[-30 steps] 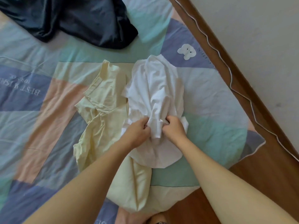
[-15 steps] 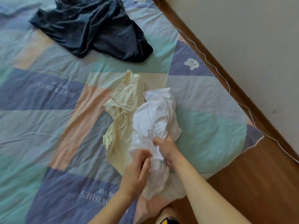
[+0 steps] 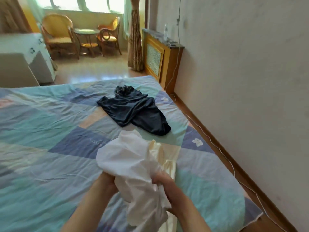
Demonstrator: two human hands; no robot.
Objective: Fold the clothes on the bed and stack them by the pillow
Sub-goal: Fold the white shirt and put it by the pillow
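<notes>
Near right on patchwork pastel bed sheet (image 3: 50, 124): crumpled white cotton garment (image 3: 130, 161) lifted, bunched between both hands. Left hand (image 3: 107, 183) underneath, fingers hidden by cloth, cannot tell grip. Right hand (image 3: 167, 186) fingers curled, pinching white fabric. Pale yellow shirt (image 3: 167, 158) beneath, right of it. Dark navy crumpled garment (image 3: 135, 111) farther off, well apart.

We see a crumpled white cotton garment (image 3: 132, 166) bunched and lifted at lower centre, partly covering a pale yellow shirt (image 3: 168, 158) lying just right of it. A dark navy garment (image 3: 135, 111) lies spread, unfolded, at frame centre on the patchwork bedsheet (image 3: 41, 131).
</notes>
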